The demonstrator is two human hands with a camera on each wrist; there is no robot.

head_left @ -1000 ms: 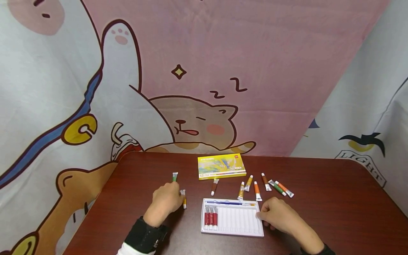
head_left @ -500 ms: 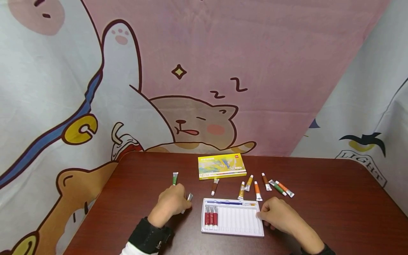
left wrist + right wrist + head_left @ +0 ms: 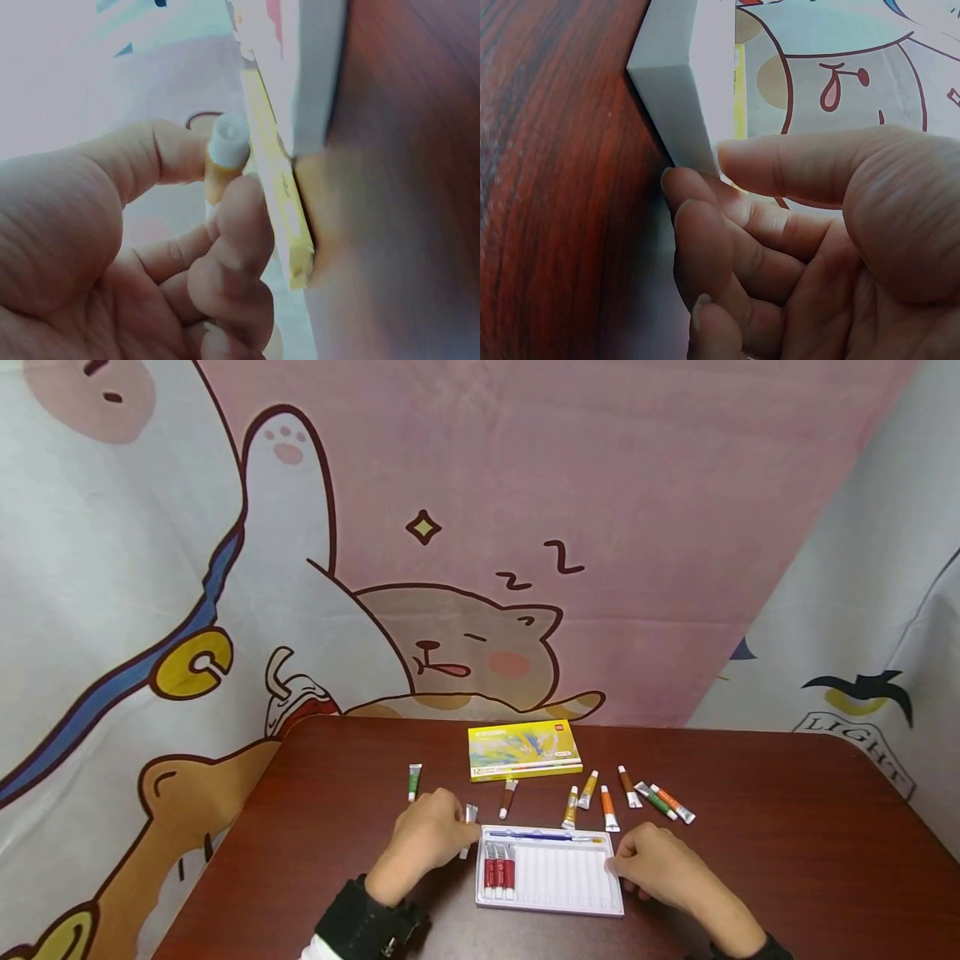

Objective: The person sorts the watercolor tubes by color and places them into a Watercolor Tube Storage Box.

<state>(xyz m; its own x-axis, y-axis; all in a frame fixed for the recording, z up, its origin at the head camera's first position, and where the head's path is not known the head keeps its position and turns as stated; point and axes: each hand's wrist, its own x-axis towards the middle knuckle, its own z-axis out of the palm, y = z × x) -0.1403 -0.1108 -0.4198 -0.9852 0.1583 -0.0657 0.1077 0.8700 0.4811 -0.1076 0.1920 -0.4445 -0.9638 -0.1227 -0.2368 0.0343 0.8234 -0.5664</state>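
Yellow and capped in white, the small tube (image 3: pixel 226 154) is pinched between thumb and fingers of the left hand (image 3: pixel 429 831); over the last second that grip has carried it rightward, to just beside the far left corner of the white tray (image 3: pixel 570 881). Three red tubes (image 3: pixel 499 870) lie in slots at the tray's left end, so the yellow one now seems a short move from the bare slots to their right. The right hand (image 3: pixel 660 864) has not shifted: its grip holds the tray's right edge, which should stop it sliding.

The raised rim stands between tube and slots and would have to be cleared, as would the red tubes. Along the far side lies a brush (image 3: pixel 536 837); beyond it, a brown tube (image 3: pixel 508 799) narrows the room towards the yellow box (image 3: pixel 525 750). On the near side, bench (image 3: pixel 547 939) wood runs along the tray.
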